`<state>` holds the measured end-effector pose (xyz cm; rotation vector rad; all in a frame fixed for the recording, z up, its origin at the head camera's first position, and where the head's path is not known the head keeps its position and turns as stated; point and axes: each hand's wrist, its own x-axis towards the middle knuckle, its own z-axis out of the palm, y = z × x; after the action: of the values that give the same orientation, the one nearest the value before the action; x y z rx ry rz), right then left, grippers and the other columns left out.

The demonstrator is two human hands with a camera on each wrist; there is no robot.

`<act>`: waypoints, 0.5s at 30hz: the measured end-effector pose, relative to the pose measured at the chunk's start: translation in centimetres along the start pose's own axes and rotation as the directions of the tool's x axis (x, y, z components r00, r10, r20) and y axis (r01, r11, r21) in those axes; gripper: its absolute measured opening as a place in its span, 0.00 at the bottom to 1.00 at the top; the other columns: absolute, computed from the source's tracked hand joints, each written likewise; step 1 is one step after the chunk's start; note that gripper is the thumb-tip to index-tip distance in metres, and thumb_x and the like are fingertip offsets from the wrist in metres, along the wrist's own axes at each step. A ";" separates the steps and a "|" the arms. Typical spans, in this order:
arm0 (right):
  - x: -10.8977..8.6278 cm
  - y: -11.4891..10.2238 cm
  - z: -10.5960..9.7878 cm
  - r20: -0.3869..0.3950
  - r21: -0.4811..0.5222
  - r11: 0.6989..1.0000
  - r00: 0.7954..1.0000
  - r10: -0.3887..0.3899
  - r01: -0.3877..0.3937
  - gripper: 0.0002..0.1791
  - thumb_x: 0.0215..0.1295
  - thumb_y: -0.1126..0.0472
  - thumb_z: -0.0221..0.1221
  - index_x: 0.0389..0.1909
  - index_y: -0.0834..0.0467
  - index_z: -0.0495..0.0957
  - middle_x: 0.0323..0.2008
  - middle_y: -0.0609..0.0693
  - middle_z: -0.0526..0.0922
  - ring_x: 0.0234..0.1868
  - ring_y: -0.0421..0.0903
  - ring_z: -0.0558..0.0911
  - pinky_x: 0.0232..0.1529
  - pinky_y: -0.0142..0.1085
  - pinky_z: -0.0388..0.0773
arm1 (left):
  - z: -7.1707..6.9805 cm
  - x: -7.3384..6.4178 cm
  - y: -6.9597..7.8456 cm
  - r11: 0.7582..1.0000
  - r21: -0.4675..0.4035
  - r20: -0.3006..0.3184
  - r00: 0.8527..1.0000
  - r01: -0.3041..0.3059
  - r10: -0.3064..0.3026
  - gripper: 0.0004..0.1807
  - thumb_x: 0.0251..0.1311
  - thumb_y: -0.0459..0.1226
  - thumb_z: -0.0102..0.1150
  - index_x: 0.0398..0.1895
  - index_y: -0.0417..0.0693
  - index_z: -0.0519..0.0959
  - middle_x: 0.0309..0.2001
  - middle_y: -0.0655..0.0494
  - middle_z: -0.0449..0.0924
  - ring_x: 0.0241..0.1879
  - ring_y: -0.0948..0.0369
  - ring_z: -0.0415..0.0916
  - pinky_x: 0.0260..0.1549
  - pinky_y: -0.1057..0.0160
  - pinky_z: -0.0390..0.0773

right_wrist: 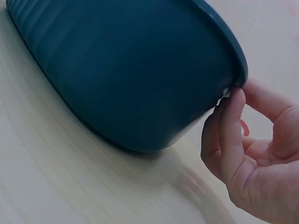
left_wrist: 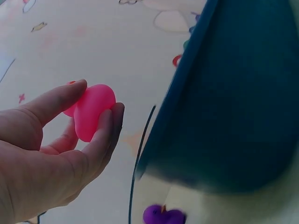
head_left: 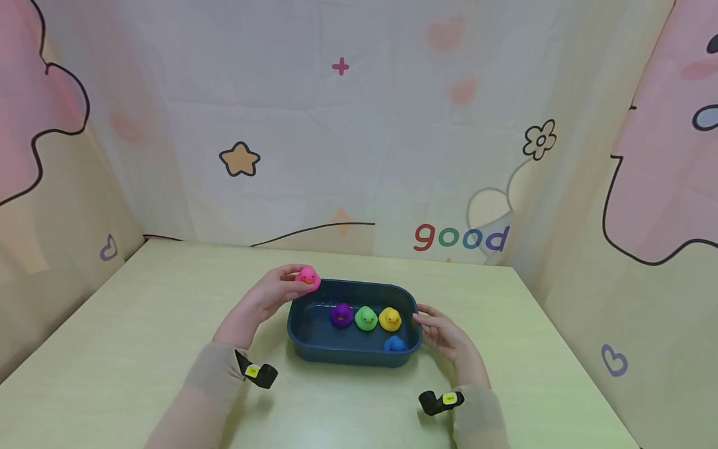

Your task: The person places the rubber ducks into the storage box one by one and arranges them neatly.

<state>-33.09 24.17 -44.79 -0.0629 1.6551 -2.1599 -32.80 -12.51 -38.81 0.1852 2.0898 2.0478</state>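
My left hand (head_left: 276, 289) pinches a pink rubber duck (head_left: 308, 279) between thumb and fingers, at the back left corner of a dark blue oblong tub (head_left: 348, 357). In the left wrist view the duck (left_wrist: 93, 112) shows from behind, with the thumb on one side and fingertips on the other. Inside the tub sit a purple duck (head_left: 341, 315), a green duck (head_left: 366, 318) and a yellow duck (head_left: 390, 319) in a row. A blue duck (head_left: 395, 343) is partly hidden by the front wall. At the tub's right end my right hand (head_left: 445, 335) grips the rim, fingertips under its lip.
The tub stands on a pale wooden table (head_left: 140, 324). A printed cloth (head_left: 291, 125) hangs behind and along both sides of it. Each sleeve carries a black wrist camera, the left one (head_left: 260, 374) and the right one (head_left: 440, 402), close above the tabletop.
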 end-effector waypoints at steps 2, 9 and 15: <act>0.0 0.0 0.0 0.004 0.009 1.000 1.000 0.000 0.000 0.27 0.75 0.68 0.46 0.70 0.66 0.50 0.32 0.41 0.84 0.28 0.31 0.83 0.34 0.22 0.80 | 1.0 0.2 0.0 1.000 -0.004 0.027 1.000 0.007 -0.007 0.32 0.64 0.30 0.57 0.70 0.34 0.60 0.63 0.37 0.66 0.50 0.60 0.77 0.58 0.64 0.76; -0.1 -0.2 0.0 0.014 0.019 1.000 1.000 0.004 -0.005 0.28 0.75 0.69 0.44 0.71 0.68 0.46 0.33 0.42 0.85 0.29 0.33 0.83 0.34 0.23 0.80 | 4.4 0.4 0.0 0.999 -0.011 0.111 0.993 0.040 -0.039 0.30 0.63 0.29 0.59 0.68 0.35 0.64 0.59 0.40 0.69 0.55 0.53 0.75 0.62 0.58 0.74; -0.1 -0.2 0.1 0.009 0.014 1.000 1.000 0.010 -0.010 0.29 0.75 0.69 0.45 0.71 0.68 0.47 0.32 0.41 0.85 0.28 0.32 0.83 0.34 0.23 0.80 | 7.0 0.3 -0.9 0.997 0.026 0.155 0.985 0.069 -0.072 0.27 0.60 0.29 0.63 0.63 0.35 0.69 0.55 0.42 0.72 0.54 0.52 0.75 0.59 0.57 0.76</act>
<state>-33.00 24.16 -44.56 -0.0599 1.6321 -2.1605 -31.41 -5.67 -39.82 0.2617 1.9950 1.9067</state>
